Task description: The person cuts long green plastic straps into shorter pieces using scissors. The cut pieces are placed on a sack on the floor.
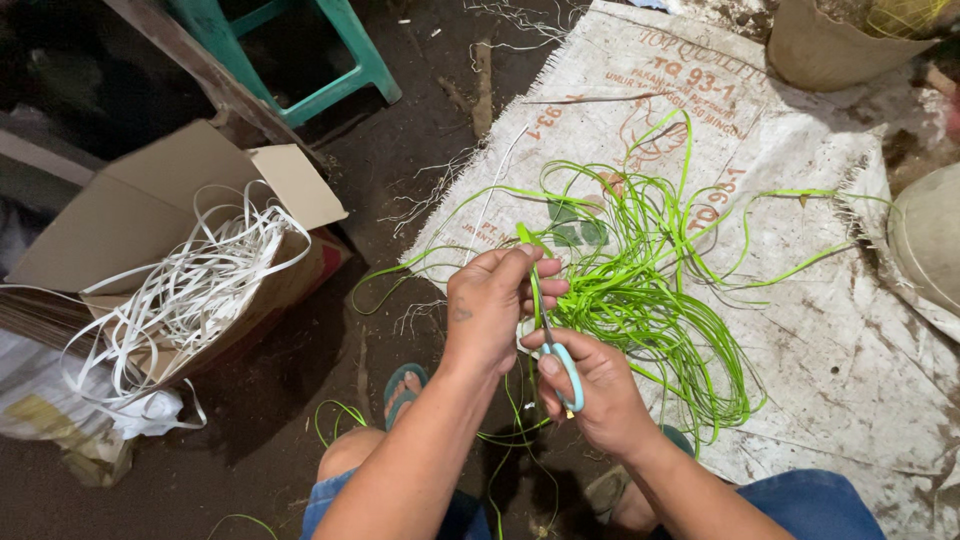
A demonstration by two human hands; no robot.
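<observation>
The left hand (488, 305) is pinching a green strip (524, 240) between thumb and fingertips, fingers curled nearly closed around it, while the right hand (590, 395) is gripping a pair of scissors (560, 360) with light blue handles, thumb and fingers threaded through the loops and drawn close together; whether the blades are parted cannot be told, since they are lying behind the left fingers. The held strip is running up to about twelve o'clock of the left hand and is joining the loose tangle of green strips (650, 300) lying at two o'clock of the hands on a woven sack (830, 330) spread over the dirt floor. Judged from its loops and springy curls, the strip is appearing light, thin, flexible yet slightly stiff, probably smooth and apt to slip; a firm pinch close to the cutting point is looking the soundest hold. At nine o'clock an open cardboard box (150, 200) is spilling white strips (190, 290). A teal stool (350, 70) is standing at eleven o'clock, cut off by the frame. Baskets (820, 50) at one o'clock are only partly showing. The person's sandalled foot (402, 385) is half hidden by the left forearm.
</observation>
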